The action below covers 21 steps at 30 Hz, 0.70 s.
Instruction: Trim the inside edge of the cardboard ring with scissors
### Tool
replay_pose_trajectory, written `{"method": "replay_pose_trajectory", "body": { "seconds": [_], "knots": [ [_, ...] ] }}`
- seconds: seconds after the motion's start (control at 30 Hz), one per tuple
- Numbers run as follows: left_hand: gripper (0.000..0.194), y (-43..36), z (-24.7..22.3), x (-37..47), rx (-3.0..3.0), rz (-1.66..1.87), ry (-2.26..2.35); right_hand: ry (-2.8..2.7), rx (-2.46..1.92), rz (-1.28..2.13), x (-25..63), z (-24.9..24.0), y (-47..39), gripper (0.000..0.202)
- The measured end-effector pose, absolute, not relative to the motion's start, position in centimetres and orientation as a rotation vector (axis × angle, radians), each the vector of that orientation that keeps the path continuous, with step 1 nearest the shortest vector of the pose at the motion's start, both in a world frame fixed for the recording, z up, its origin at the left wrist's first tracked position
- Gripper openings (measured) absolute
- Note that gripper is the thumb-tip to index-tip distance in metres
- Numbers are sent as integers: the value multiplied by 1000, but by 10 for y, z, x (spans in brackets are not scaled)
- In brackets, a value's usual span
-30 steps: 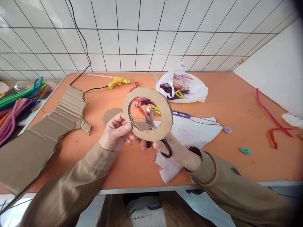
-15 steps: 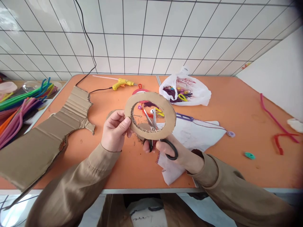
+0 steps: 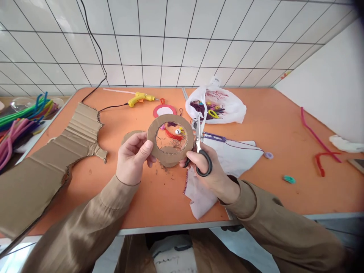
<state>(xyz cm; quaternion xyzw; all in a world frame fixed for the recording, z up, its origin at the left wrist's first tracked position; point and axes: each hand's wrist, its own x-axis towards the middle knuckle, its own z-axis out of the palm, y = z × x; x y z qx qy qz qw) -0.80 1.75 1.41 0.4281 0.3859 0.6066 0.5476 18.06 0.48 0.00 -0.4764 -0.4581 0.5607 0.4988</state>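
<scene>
A flat cardboard ring [image 3: 170, 157] is held up over the orange table. My left hand [image 3: 133, 157] pinches its left edge between thumb and fingers. My right hand [image 3: 209, 167] has its fingers through the black handles of a pair of scissors [image 3: 198, 138], whose blades point up beside the ring's right edge. The thumb of that hand also touches the ring's lower right side. Through the ring's hole show a red tassel [image 3: 174, 135] and a small white bell [image 3: 178, 131]. Beneath the ring lies another cardboard piece, mostly hidden.
Torn cardboard [image 3: 36, 178] covers the left side. A yellow glue gun [image 3: 140, 99], a red ring [image 3: 165, 110] and a white bag [image 3: 230, 108] lie behind. White cloth [image 3: 237, 157] is to the right, with pipe cleaners [image 3: 314, 131] farther right.
The scissors have come out of the ring's hole to its right side, blades now nearly upright. The ring faces the camera more and my right hand now touches it.
</scene>
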Motion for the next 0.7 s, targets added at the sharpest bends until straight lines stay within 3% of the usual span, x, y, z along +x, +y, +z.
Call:
{"method": "replay_pose_trajectory", "body": {
  "seconds": [0.27, 0.57, 0.7],
  "knots": [
    [39, 13, 10, -1, 1028, 1189, 854, -1137, -1079, 1290, 180, -3, 6, 12],
    [37, 17, 15, -8, 1085, 1252, 765, -1274, -953, 1393, 190, -6, 2, 34],
    [37, 17, 16, -11, 1085, 1271, 726, -1399, -865, 1522, 193, -6, 0, 28]
  ]
}}
